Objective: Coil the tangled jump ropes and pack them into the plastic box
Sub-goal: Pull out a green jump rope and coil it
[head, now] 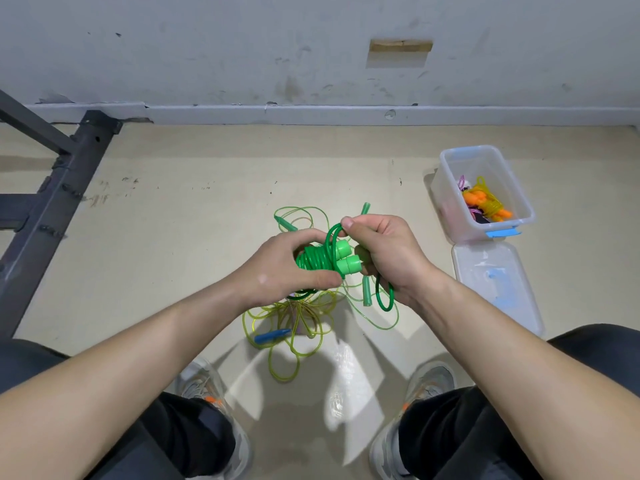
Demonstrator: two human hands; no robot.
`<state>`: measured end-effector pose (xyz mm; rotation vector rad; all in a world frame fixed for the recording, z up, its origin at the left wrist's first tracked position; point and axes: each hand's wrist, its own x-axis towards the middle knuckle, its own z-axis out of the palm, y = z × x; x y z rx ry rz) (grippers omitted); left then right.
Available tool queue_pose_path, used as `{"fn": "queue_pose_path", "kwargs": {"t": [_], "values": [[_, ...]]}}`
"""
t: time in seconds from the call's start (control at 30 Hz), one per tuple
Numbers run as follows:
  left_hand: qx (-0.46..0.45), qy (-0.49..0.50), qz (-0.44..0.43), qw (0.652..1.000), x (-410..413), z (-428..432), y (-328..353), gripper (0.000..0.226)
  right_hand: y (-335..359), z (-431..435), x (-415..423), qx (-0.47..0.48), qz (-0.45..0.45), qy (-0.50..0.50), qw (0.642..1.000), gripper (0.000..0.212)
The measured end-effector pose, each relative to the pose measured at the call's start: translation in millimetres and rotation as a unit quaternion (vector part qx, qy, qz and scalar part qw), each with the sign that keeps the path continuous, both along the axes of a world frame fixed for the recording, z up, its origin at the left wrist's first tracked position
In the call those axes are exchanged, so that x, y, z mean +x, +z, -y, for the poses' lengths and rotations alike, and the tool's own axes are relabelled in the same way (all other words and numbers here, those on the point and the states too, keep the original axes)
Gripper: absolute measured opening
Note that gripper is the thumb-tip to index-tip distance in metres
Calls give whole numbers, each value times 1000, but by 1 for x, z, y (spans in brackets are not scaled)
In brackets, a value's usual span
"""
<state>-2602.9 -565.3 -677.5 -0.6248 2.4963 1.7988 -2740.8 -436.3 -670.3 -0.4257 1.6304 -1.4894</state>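
- The left hand (pixel 291 268) is curled round a green rope (pixel 313 263) wound into a tight bundle. Its two handles (pixel 346 258) poke out side by side toward the right hand (pixel 388 258).
- The right hand pinches a strand of that rope between thumb and forefinger just above the bundle. A slack loop (pixel 386 301) hangs below that hand, not yet wound in.
- So both hands are clamped on this one rope, held up off the floor.
- Straight beneath the grip lies the tangle (pixel 301 315): thin pale-green and yellow cords, a blue handle (pixel 272 336) and a few green ones, none of it coiled.
- Out beyond the right hand stands the box (pixel 446 195), open, with coiled ropes (pixel 485 202) in orange, yellow and purple already inside. Its lid (pixel 498 289) lies on the floor on the near side of it.
- By my reckoning the job is around the middle. Some ropes are packed and this one is nearly coiled and still to go in. The tangle, two ropes at least by the look of it, is yet to be sorted.
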Motion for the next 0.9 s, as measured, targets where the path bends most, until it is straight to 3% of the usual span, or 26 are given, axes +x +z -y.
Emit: {"fn": "queue_pose_path", "kwargs": {"t": [0.1,0.37,0.6,0.63,0.73,0.9], "values": [[-5,-12,14,1000,-1,-1,-5,48,0,-1,4,0,15,-1,1000,25],[148,-6,-28,989,0,-3,3,25,3,-3,0,-4,56,-58,997,22],[205,70,-34,976,-3,-7,3,30,-4,-8,-7,-84,184,-69,977,35],[211,69,-33,975,-3,-4,4,29,-5,-10,-14,-82,158,-46,983,33],[212,56,-44,975,-2,-1,8,27,-7,-13,-29,-18,-35,72,997,32],[197,40,-47,978,-3,-8,11,34,-8,-10,-28,6,-156,181,971,22]]}}
